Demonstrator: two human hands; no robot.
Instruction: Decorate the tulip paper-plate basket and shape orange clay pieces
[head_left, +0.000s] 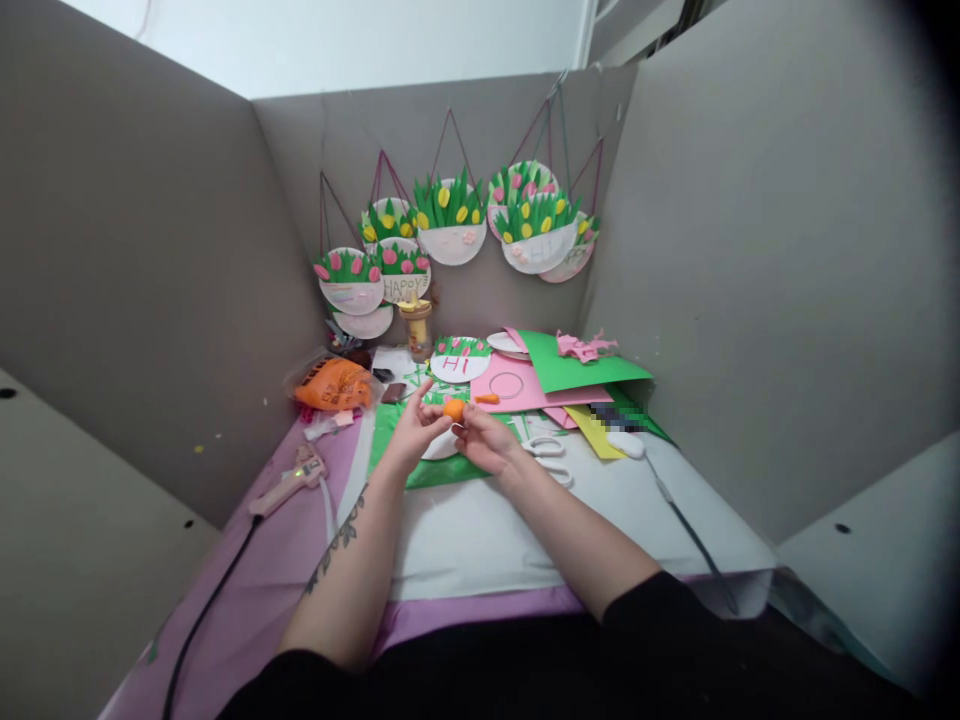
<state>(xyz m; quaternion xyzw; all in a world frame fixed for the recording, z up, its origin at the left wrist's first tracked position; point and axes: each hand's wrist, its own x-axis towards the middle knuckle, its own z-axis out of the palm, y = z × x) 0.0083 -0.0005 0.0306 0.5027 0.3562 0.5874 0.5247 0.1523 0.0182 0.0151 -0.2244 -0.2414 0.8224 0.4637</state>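
Observation:
A small orange lump (454, 409), like soft modelling clay, is held in front of me between both hands. My left hand (415, 432) pinches it from the left, with the index finger stretched out away from it. From the other side, the fingers of my right hand (486, 441) are closed on the lump. Just beyond the right fingertips lies a tapered orange piece (487, 399) on pink paper. Under my hands is a white paper plate (441, 447), partly hidden, on a green sheet (427, 474). White-handled scissors (551, 465) lie beside my right wrist.
A pink glue gun (289, 483) with a black cord rests at left, near an orange bag (335, 385). Behind are a plate reading "HI" (460, 363) and a jar (417, 333). Green card (581, 362) lies right. Flower plates (451, 243) hang on the back panel.

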